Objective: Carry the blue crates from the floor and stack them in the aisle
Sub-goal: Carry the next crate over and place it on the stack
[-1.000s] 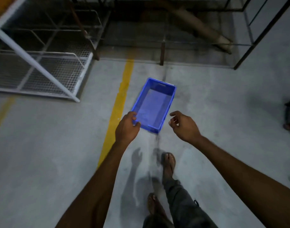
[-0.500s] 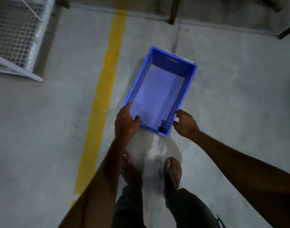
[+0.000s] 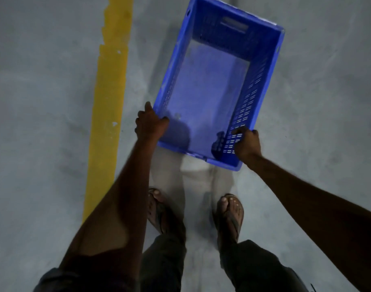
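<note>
An empty blue crate [image 3: 210, 85] with slotted side walls lies lengthwise ahead of my feet on the grey concrete floor. My left hand [image 3: 150, 124] grips its left rim at the near corner, thumb hooked inside. On the other side my right hand [image 3: 246, 143] grips the right rim near the near corner, fingers curled over the slotted wall. Whether the crate rests on the floor or is just off it I cannot tell.
A worn yellow floor line [image 3: 109, 106] runs along the left of the crate. My two sandalled feet [image 3: 231, 213] stand just behind the crate's near end. Bare concrete lies to the right.
Both hands reached the crate and closed round its near rim corners. The view has dropped lower and closer, so the racks at the top are out of sight.
</note>
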A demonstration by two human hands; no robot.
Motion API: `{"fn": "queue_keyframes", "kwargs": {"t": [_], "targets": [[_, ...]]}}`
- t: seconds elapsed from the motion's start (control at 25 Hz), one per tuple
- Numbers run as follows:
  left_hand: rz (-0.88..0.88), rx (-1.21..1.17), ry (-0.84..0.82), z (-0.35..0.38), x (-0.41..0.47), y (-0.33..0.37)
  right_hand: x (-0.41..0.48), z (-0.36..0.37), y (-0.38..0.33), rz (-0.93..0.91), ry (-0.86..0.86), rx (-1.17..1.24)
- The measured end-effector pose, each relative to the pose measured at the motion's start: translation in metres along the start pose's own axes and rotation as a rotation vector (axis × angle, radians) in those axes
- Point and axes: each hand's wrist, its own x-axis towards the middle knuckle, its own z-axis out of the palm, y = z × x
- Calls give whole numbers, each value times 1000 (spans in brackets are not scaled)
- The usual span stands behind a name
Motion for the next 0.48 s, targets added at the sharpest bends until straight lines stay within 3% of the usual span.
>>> {"fn": "queue_keyframes", "kwargs": {"t": [0.16, 0.28, 0.48], "targets": [[102, 11, -2, -73, -55, 37, -42, -99, -26, 44, 71, 105], [0, -102, -56, -154, -106, 67, -77, -184, -72, 26, -5, 237], [10, -367, -122, -265, -226, 33, -173, -267, -144, -166, -201, 98]]}}
